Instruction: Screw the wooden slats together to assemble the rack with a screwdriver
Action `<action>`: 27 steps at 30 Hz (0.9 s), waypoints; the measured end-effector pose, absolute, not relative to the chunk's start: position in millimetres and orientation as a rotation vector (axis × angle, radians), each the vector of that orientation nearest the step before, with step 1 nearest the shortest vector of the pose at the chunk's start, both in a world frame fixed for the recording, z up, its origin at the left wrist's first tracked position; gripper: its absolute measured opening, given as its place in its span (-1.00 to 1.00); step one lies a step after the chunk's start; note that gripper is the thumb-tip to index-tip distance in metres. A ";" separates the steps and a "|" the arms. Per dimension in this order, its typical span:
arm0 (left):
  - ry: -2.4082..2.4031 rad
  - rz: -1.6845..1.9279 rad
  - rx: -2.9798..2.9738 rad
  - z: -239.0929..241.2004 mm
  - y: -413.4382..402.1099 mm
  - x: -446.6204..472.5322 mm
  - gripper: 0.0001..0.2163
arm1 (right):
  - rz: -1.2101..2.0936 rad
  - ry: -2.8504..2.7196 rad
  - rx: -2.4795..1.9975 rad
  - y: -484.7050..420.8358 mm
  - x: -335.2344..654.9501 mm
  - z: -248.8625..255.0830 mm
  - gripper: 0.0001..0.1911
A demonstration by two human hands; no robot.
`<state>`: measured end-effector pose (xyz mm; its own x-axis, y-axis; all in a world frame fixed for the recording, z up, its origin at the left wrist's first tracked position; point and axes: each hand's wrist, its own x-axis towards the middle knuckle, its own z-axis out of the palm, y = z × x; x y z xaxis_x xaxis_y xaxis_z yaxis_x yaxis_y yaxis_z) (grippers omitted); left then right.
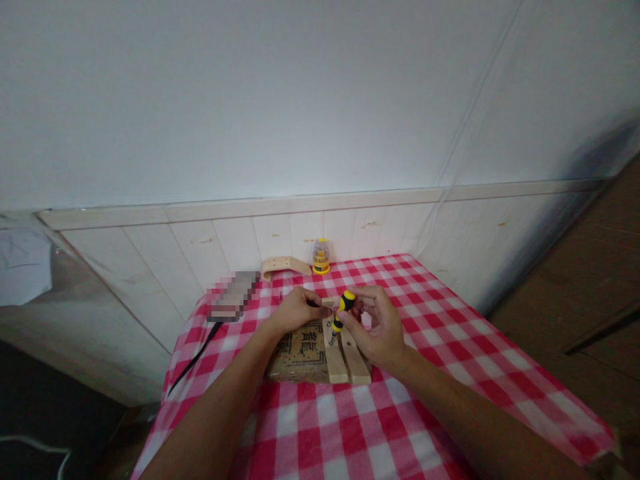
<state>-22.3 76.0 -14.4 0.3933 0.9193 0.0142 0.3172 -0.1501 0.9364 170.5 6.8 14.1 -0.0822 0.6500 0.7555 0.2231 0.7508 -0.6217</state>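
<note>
My right hand (379,328) grips a short yellow-and-black screwdriver (345,303), held tilted with its tip down at the left one of two pale wooden strips (337,363). The strips lie side by side over the right part of a brown printed cardboard box (300,367) in clear wrap. At the far end of the strips is my left hand (303,308), its thumb and fingers drawn together close to the wood. Whether a small piece sits between those fingertips is hidden. Dark marks or holes show on the strips.
Against the wall stand a curved wooden piece (286,265) and a clear-domed yellow screwdriver bit case (321,259). A pixelated flat object (235,297) with a black cable (193,363) lies at the left. A red-and-white checked cloth (450,400) covers the table.
</note>
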 end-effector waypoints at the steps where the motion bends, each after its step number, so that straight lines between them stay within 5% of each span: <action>1: 1.095 0.778 1.684 -14.9 76.5 -22.4 -0.69 | 0.396 -1.648 -0.708 6.9 170.3 14.2 -0.64; 27: 1.125 0.776 1.718 -9.2 73.5 -21.9 -0.79 | 0.396 -1.469 -0.834 21.3 169.0 6.5 -0.64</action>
<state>-21.9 73.5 -9.2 0.3858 0.9223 0.0227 0.3491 -0.1687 0.9218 169.0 21.3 6.5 0.1055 0.6986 0.7077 0.2480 0.6707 -0.6990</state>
